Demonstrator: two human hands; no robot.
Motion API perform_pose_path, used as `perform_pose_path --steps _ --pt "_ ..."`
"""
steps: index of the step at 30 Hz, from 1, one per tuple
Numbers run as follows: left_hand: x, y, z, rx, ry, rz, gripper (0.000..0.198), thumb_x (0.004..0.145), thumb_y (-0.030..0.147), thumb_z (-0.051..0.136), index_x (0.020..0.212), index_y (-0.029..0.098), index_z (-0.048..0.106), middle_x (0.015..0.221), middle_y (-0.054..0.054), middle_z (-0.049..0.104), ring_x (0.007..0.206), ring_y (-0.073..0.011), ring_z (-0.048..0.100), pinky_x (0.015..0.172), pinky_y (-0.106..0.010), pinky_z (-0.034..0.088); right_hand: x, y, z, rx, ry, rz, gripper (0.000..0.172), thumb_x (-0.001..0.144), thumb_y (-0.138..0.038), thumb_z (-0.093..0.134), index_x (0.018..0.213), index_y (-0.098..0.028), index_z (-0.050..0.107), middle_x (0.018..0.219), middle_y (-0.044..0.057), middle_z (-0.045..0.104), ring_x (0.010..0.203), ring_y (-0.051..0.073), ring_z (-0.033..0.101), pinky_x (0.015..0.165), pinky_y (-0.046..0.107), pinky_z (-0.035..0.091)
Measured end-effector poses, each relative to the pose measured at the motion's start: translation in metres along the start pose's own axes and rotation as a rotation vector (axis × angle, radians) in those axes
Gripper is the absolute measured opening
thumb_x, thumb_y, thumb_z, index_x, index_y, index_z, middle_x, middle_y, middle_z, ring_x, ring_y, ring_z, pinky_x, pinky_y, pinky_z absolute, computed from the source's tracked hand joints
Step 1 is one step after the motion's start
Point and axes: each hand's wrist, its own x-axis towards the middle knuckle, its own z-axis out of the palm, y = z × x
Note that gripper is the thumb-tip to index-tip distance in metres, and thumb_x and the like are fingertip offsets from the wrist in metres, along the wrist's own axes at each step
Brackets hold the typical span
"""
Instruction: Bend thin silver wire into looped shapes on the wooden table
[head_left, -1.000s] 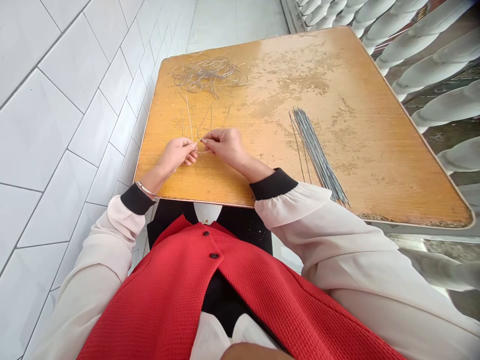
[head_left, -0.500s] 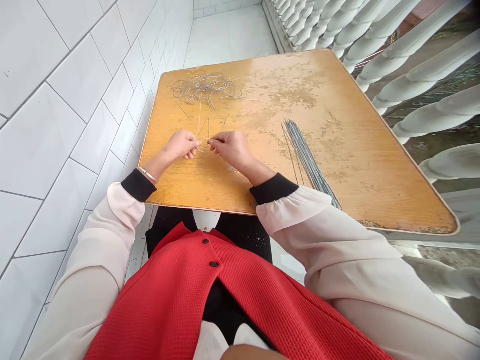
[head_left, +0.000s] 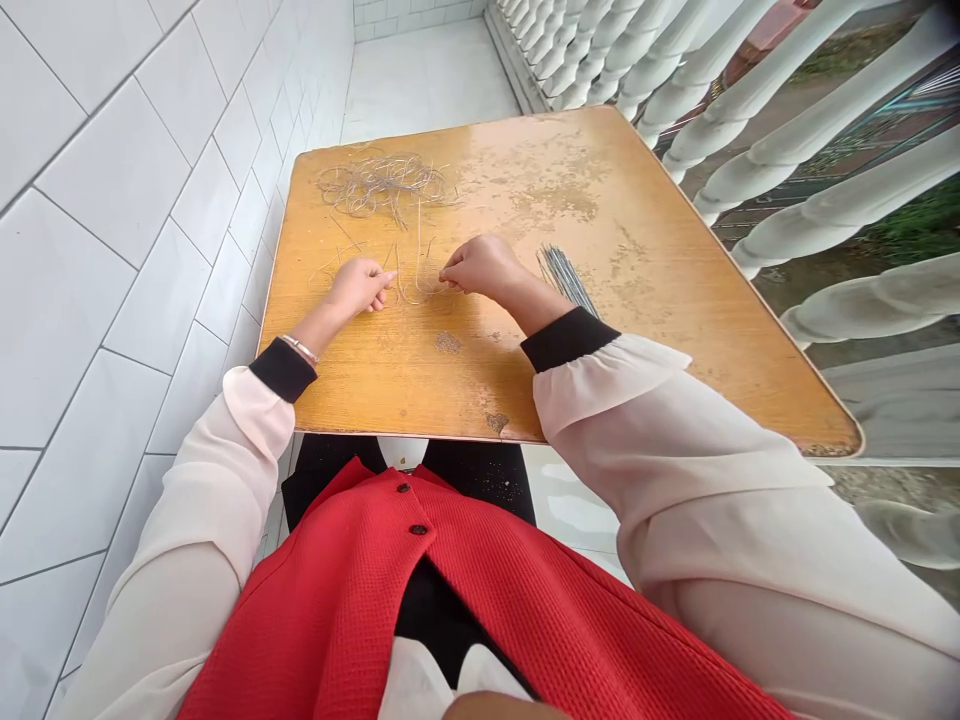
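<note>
My left hand is over the left part of the wooden table, thumb and fingers pinched together. Whatever is between those fingertips is too fine to make out. To the right, my right hand is closed in a pinch on a thin pale wire. This wire curves down in the gap between both hands and bends toward the right fingertips. Beyond the hands lies a loose tangle of thin wires. A bundle of straight grey wires rests right of my right hand, its near end hidden by the sleeve.
The wooden table has worn, stained patches and rounded corners. A white tiled wall runs close along the left. White balusters line the right side. A few stray wire pieces lie near the tangle.
My hands have moved apart, the right one going rightward with the wire. The small loop between them has opened into a wider curve. The view has shifted slightly to the right.
</note>
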Motion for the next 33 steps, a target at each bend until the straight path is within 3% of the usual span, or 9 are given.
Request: perform_pose_path --steps 3,10,17,22,24,27,30,33 --pt "-0.016 -0.005 -0.008 -0.016 -0.008 -0.017 0.037 0.097 0.023 0.064 0.061 0.017 0.057 0.053 -0.001 0.059 0.045 -0.01 0.057 0.049 -0.022 0.04 -0.003 -0.008 -0.002 -0.075 -0.019 0.02 0.032 0.069 0.004 0.075 0.05 -0.018 0.061 0.044 -0.002 0.048 0.052 0.015 0.053 0.065 0.036 0.053" --pt "-0.048 -0.002 -0.014 -0.063 -0.045 0.04 0.033 0.095 0.012 0.062 0.062 0.016 0.058 0.059 -0.001 0.061 0.049 -0.0081 0.056 0.051 -0.023 0.042 -0.028 -0.009 -0.014 0.038 -0.058 0.128 0.03 0.074 0.0 0.074 0.052 -0.018 0.063 0.049 0.002 0.058 0.047 0.014 0.055 0.055 0.034 0.053" --pt "-0.042 -0.017 -0.009 -0.007 -0.09 0.034 0.027 0.094 0.014 0.061 0.067 0.016 0.057 0.06 0.002 0.06 0.049 -0.0064 0.058 0.049 -0.019 0.043 -0.049 0.01 -0.016 -0.147 -0.02 0.008 0.013 0.073 -0.004 0.072 0.07 -0.016 0.074 0.052 0.0 0.061 0.056 0.017 0.063 0.068 0.033 0.056" --pt "-0.038 -0.026 -0.007 0.16 -0.055 0.112 0.016 0.095 0.018 0.059 0.079 0.016 0.061 0.065 0.002 0.062 0.053 -0.0086 0.061 0.057 -0.021 0.048 -0.055 0.004 -0.01 -0.402 -0.036 -0.096 0.025 0.078 -0.008 0.063 0.094 -0.015 0.081 0.084 0.011 0.078 0.081 0.026 0.073 0.081 0.037 0.057" --pt "-0.039 -0.024 -0.006 0.342 -0.005 0.213 0.01 0.095 0.018 0.059 0.094 0.015 0.068 0.075 -0.001 0.068 0.065 -0.0125 0.066 0.07 -0.027 0.054 -0.054 0.002 -0.006 -0.489 -0.033 -0.124 0.029 0.08 -0.01 0.06 0.099 -0.015 0.082 0.096 0.014 0.08 0.09 0.029 0.073 0.084 0.039 0.056" --pt "-0.039 -0.016 -0.002 0.673 0.029 0.437 0.029 0.094 0.02 0.062 0.121 0.015 0.069 0.113 -0.012 0.073 0.104 -0.0237 0.07 0.097 -0.038 0.053 -0.052 0.0 -0.003 -0.596 -0.021 -0.126 0.029 0.082 -0.013 0.058 0.097 -0.015 0.082 0.102 0.017 0.08 0.096 0.033 0.072 0.085 0.042 0.055" --pt "-0.034 -0.009 0.005 0.845 -0.046 0.626 0.039 0.095 0.022 0.061 0.133 0.015 0.064 0.147 -0.017 0.058 0.137 -0.0312 0.054 0.113 -0.047 0.044 -0.052 0.0 -0.006 -0.602 0.003 -0.089 0.029 0.084 -0.014 0.057 0.1 -0.014 0.082 0.104 0.018 0.079 0.1 0.035 0.072 0.086 0.043 0.054" --pt "-0.027 -0.009 0.012 0.896 -0.118 0.668 0.038 0.098 0.025 0.058 0.134 0.016 0.064 0.155 -0.016 0.052 0.149 -0.0338 0.041 0.117 -0.053 0.04 -0.05 0.0 -0.013 -0.589 0.03 -0.049 0.032 0.085 -0.012 0.055 0.104 -0.012 0.081 0.107 0.02 0.078 0.101 0.035 0.072 0.087 0.042 0.053"
